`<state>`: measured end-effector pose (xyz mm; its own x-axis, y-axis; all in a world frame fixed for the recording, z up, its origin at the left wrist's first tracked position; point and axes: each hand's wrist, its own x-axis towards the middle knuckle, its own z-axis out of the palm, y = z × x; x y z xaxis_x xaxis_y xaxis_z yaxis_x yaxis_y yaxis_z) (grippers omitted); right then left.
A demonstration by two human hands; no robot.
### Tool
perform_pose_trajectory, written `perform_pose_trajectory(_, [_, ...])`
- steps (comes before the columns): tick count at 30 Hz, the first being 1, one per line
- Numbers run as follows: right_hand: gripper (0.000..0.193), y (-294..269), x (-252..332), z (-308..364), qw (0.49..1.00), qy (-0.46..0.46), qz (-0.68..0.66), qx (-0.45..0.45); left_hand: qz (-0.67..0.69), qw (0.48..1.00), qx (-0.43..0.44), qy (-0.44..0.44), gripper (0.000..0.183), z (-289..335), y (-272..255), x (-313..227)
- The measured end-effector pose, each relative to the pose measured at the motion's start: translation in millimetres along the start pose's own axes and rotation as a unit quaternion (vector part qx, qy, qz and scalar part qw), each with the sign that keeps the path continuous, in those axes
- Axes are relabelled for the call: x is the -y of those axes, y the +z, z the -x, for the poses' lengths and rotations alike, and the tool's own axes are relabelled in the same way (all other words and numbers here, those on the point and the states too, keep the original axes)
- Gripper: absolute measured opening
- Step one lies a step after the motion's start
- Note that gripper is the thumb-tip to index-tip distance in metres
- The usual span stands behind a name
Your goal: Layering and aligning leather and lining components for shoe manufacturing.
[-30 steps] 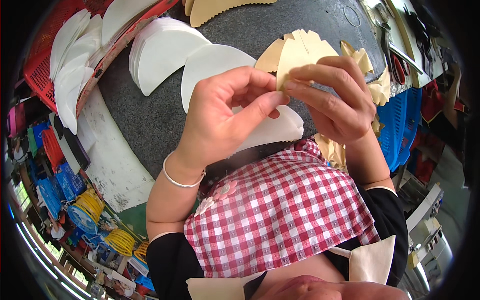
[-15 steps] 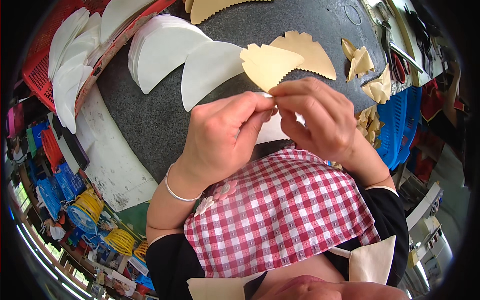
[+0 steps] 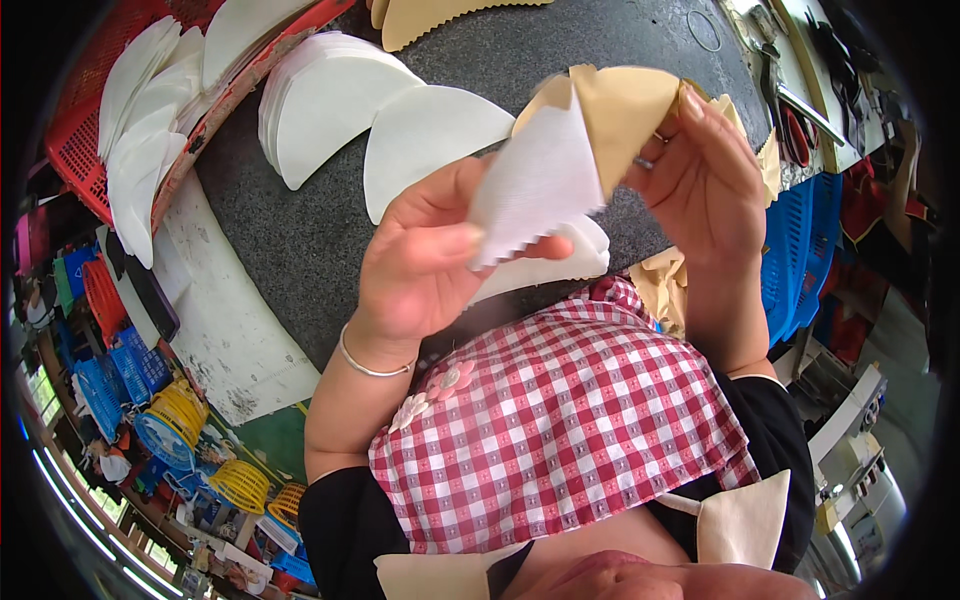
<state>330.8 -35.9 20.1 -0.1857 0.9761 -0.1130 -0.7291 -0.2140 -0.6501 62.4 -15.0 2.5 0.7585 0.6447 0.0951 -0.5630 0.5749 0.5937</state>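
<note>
A white fabric-like piece (image 3: 540,175) with a zigzag lower edge is raised above the dark tabletop. My left hand (image 3: 415,260) grips it between thumb and fingers. Along its right side it meets a tan paper sheet (image 3: 635,110), whose far right end is pinched in the fingers of my right hand (image 3: 705,185). The two layers spread apart in a V. Below them lies a stack of white curved pieces (image 3: 570,260), partly hidden by my left hand and the raised piece. Another white fan-shaped piece (image 3: 425,140) rests beyond my left hand.
A pile of white fan-shaped pieces (image 3: 335,110) lies at the far left, beside a red basket (image 3: 75,145) holding more. Crumpled tan paper (image 3: 660,285) is near my right wrist. A blue basket (image 3: 800,265) and scissors (image 3: 797,135) stand right. Tan zigzag-edged pieces (image 3: 430,20) lie at the back.
My hands were close together, fingertips meeting at a small white edge. They have since moved apart, with the white piece now in the left and the tan sheet in the right.
</note>
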Motion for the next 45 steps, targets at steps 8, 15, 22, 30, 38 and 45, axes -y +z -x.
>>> perform_pose_trajectory(8, [0.022,-19,25,12,0.997,-0.033,-0.058,-0.041,0.333,0.939,-0.011,0.084,0.077,15,9,-7])
perform_pose_trajectory(15, [0.021,38,25,28,0.708,-0.133,0.694,-0.008,-0.391,0.869,-0.116,0.279,0.032,-4,26,-4])
perform_pose_trajectory(22, [0.02,63,2,29,0.851,-0.077,0.512,0.083,-0.625,0.73,-0.183,0.207,0.158,11,29,-15])
perform_pose_trajectory(30, [0.024,35,-11,25,0.855,0.146,0.494,0.055,-0.443,0.839,-0.297,-0.104,0.015,71,27,-14])
perform_pose_trajectory(38, [0.026,36,-31,19,0.729,0.11,0.674,0.052,-0.567,0.745,-0.327,-0.128,0.018,62,23,6])
perform_pose_trajectory(45, [0.041,42,-41,14,0.532,0.06,0.842,0.068,-0.755,0.602,-0.222,-0.132,0.026,51,21,3])
